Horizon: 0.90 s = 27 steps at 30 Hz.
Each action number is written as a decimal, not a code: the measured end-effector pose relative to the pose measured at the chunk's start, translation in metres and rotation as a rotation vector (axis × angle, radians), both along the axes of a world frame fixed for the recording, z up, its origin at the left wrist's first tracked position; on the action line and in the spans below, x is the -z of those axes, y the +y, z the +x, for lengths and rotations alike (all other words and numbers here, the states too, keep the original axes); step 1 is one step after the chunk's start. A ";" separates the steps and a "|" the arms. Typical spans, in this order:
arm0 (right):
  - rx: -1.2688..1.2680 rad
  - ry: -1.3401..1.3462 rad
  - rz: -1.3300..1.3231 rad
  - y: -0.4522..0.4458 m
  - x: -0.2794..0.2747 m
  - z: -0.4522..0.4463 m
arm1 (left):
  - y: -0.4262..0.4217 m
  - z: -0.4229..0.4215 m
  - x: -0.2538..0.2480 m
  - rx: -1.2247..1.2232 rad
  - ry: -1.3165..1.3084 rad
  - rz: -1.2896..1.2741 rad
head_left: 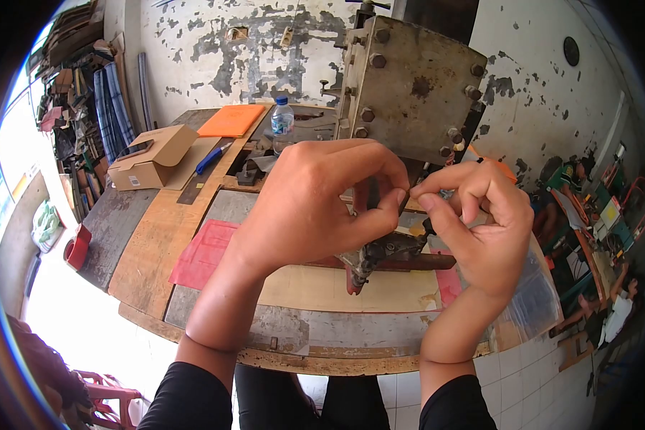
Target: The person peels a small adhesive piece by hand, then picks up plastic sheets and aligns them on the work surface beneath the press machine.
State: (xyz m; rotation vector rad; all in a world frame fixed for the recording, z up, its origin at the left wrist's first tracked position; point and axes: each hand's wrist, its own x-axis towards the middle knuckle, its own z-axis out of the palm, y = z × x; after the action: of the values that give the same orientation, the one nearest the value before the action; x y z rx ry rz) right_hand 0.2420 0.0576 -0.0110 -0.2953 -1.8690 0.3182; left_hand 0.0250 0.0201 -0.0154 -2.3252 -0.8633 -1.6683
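Both of my hands are raised over the workbench, in front of a large bolted metal machine (416,89). My left hand (330,197) has its thumb and index fingertip pinched together. Close beside it, my right hand (480,215) pinches thumb against index finger, the other fingers curled. The fingertips of the two hands nearly meet; anything between them is too small to make out. Below the hands, a dark metal machine part (387,251) stands over a pale yellow board (308,290). A red sheet (202,254) lies to the left.
On the bench's left are a cardboard box (150,161) with a phone (135,149) on it, a blue cutter (209,160), an orange folder (233,121) and a water bottle (282,122). Clear plastic (530,297) lies at the right. Other people (618,308) sit far right.
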 end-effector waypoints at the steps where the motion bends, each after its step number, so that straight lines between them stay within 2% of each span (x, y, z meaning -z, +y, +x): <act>1: -0.019 0.006 0.017 0.000 -0.001 0.000 | 0.000 -0.001 0.000 0.007 0.002 -0.025; 15: -0.038 -0.049 0.156 -0.003 -0.005 -0.001 | 0.001 -0.001 0.001 0.048 -0.019 -0.062; 20: 0.017 -0.060 0.207 -0.005 -0.007 -0.002 | -0.004 0.001 -0.001 0.067 -0.068 -0.198; 27: 0.023 -0.051 0.208 -0.005 -0.006 -0.002 | -0.005 0.001 -0.001 0.072 -0.088 -0.249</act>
State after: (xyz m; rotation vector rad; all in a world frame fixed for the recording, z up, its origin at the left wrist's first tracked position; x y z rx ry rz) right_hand 0.2396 0.0531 -0.0047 -0.1839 -1.9298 0.1002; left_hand 0.0265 0.0155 -0.0142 -2.4841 -1.0735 -1.7970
